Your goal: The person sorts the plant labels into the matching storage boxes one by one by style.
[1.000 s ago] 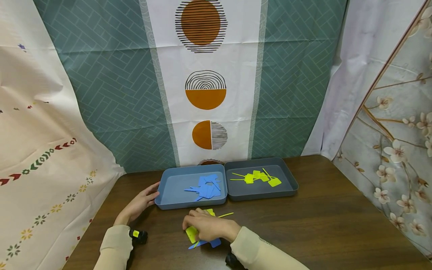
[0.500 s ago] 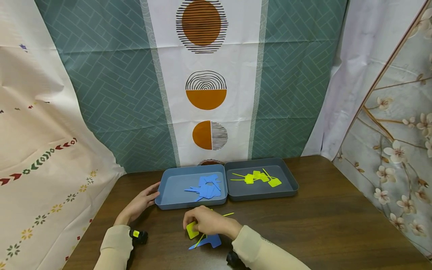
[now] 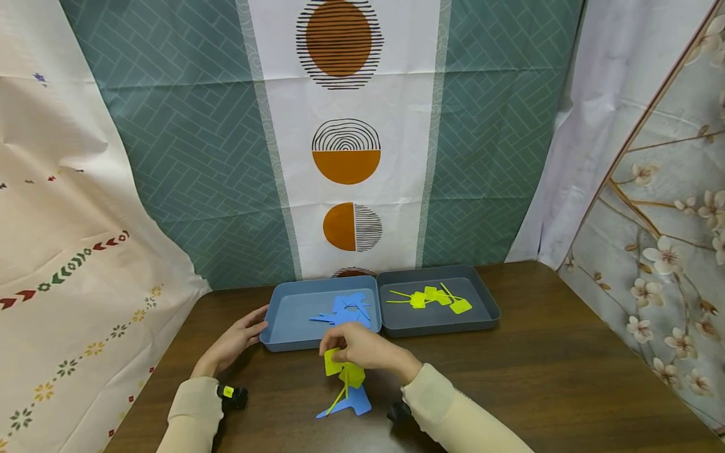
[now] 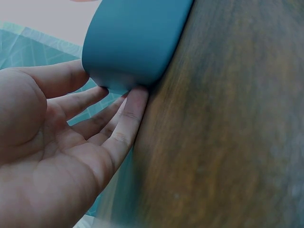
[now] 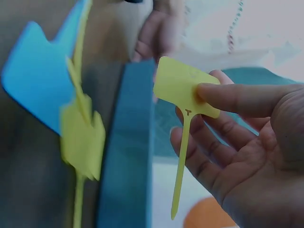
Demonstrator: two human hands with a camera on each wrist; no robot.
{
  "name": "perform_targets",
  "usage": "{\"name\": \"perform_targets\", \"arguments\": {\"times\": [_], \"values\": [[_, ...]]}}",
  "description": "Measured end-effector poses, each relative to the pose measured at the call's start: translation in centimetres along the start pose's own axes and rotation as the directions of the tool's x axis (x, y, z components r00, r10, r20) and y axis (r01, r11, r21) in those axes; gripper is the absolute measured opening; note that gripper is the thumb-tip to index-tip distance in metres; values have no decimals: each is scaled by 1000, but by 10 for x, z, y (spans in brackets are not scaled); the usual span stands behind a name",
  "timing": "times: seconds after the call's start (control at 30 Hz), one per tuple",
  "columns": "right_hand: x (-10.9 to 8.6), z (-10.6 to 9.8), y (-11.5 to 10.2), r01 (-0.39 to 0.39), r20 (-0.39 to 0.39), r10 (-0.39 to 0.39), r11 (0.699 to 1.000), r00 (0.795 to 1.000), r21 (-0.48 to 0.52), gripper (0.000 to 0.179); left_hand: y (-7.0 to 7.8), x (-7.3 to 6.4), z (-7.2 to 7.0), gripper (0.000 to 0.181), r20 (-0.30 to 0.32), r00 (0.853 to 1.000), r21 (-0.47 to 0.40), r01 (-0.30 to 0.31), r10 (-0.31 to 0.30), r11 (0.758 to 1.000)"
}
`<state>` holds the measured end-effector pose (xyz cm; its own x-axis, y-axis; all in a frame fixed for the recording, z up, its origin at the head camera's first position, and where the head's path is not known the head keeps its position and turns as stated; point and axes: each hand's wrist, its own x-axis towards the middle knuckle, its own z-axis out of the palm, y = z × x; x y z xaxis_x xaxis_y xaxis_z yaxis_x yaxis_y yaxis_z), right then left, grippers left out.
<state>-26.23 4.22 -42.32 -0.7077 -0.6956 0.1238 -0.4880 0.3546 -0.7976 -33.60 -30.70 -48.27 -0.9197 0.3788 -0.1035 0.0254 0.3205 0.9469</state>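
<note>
My right hand (image 3: 362,346) pinches a yellow plant label (image 5: 183,88) by its head between thumb and fingers, its pointed stem hanging down in the right wrist view. Below it on the table lie other yellow plant labels (image 3: 354,376), overlapping a blue plant label (image 3: 358,400). My left hand (image 3: 235,340) touches the left end of the blue tray (image 3: 289,343) with extended fingertips, set against its corner in the left wrist view (image 4: 130,47). Blue plant labels (image 3: 351,308) lie heaped in that tray, partly hidden behind my right hand.
Against the blue tray's right side stands a dark grey tray (image 3: 481,314) holding several yellow plant labels (image 3: 438,296). Both trays sit near the back of the brown wooden table (image 3: 544,365), before a patterned cloth (image 3: 481,189).
My right hand has risen off the pile with the yellow plant label, moving toward the blue tray and slightly right. More of the labels beneath shows. The left hand stays at the tray.
</note>
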Motion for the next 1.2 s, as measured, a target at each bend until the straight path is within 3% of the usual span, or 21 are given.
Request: {"name": "perform_targets", "arguments": {"times": [0.37, 0.93, 1.2], "values": [[-12, -56, 9, 19, -115, -23, 999, 993, -30, 18, 1, -1, 1, 63, -3, 1000, 0, 4, -4, 1000], [-54, -134, 51, -90, -260, 78, 995, 962, -32, 17, 2, 1, 0, 64, -6, 1000, 1, -7, 7, 1000], [-69, -169, 66, -170, -293, 135, 981, 946, -95, 17, 0, 0, 0, 64, -5, 1000, -4, -6, 6, 1000]]}}
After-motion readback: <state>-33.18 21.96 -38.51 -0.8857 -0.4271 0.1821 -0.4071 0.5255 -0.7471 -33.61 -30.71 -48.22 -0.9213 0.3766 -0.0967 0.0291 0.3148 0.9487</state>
